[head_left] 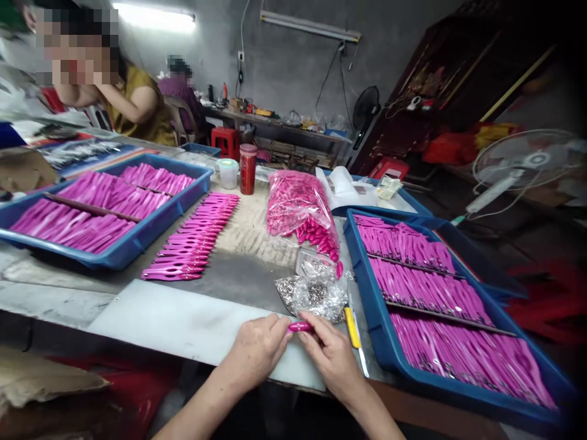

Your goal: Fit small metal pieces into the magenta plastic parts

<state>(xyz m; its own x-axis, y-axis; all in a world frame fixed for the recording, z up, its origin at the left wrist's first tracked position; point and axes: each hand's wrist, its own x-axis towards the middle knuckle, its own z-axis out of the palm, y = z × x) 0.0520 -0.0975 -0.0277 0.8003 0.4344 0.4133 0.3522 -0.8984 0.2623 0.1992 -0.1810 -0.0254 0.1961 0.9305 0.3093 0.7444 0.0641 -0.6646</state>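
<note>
Surface: scuffed worktable (243,278) carried white sheet (178,327), blue trays (375,308) | Room: lit fluorescent tube (156,18) hung on grey wall (293,79) | Grip: left hand (260,347) and right hand (334,355) pinched glossy magenta plastic piece (299,327) above sheet

A small workshop where like parts are handled in bulk.
This is shown by a long grey-topped bench (243,278), on which slim glossy magenta pieces (188,238) are lined up in a row; many more are packed in shallow blue plastic trays (373,299) to either side. Small glossy pink parts (296,198) are heaped in a clear plastic bag, and small silvery metal parts (316,292) are massed nearby. The bare grey wall (293,67) is lit by a white fluorescent tube (156,19), and a narrow back bench (293,125) is cluttered with small items.
</note>
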